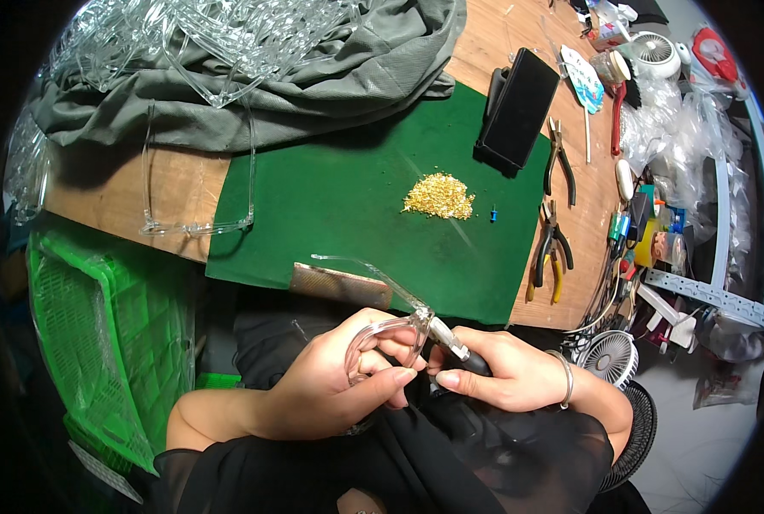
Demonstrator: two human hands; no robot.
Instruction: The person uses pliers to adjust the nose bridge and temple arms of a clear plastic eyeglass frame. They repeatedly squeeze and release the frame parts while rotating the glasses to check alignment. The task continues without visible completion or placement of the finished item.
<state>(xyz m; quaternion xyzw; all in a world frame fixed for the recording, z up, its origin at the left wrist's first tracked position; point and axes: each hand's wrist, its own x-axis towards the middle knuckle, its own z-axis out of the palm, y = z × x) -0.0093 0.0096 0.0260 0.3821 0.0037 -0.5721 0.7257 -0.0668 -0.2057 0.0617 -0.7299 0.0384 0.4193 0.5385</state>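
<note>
My left hand (pixel 335 377) is closed around a clear plastic eyeglass frame (pixel 420 320), one temple reaching out toward the far left. In my right hand (pixel 506 368) is a pair of pliers (pixel 449 336) with metal jaws and a dark handle. Their jaws meet the frame at its hinge corner; whether they grip a part there cannot be made out. Beyond my hands, a heap of small gold-coloured pieces (pixel 439 197) lies on a green mat (pixel 313 214), with a blue push pin (pixel 494 215) beside it.
Clear eyeglass frames (pixel 219 51) are piled on grey cloth (pixel 348 107); one frame (pixel 198 228) lies at its near edge. A black phone (pixel 523 111) stands tilted at the mat's far right. Pliers (pixel 559 163) and more pliers (pixel 548 244) lie right. A green crate (pixel 116 334) stands left.
</note>
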